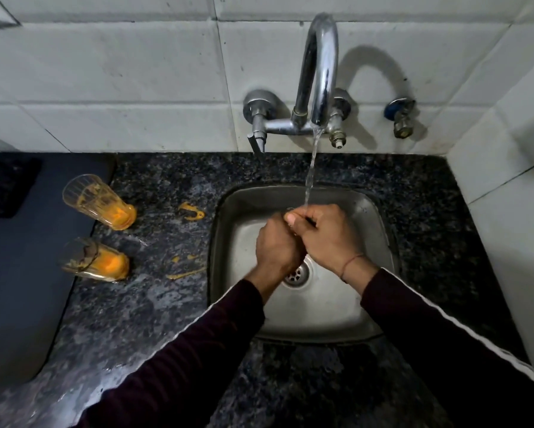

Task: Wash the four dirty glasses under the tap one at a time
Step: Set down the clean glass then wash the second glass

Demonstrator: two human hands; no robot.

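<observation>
Water runs from the chrome tap [319, 72] into the steel sink [370, 211]. My left hand [278, 245] and my right hand [327, 233] are pressed together over the sink, right under the stream. They close around a clear glass [290, 209] that is almost fully hidden; only a bit of its rim shows above my fingers. Two dirty glasses stand on the counter to the left, both smeared with orange residue: one further back [100, 200] and one nearer [94, 259].
Orange spills [191, 211] and streaks [185, 274] mark the dark granite counter [154, 304] between the glasses and the sink. A dark mat [22, 273] lies at the far left. A second valve [401, 117] sticks out of the tiled wall to the right.
</observation>
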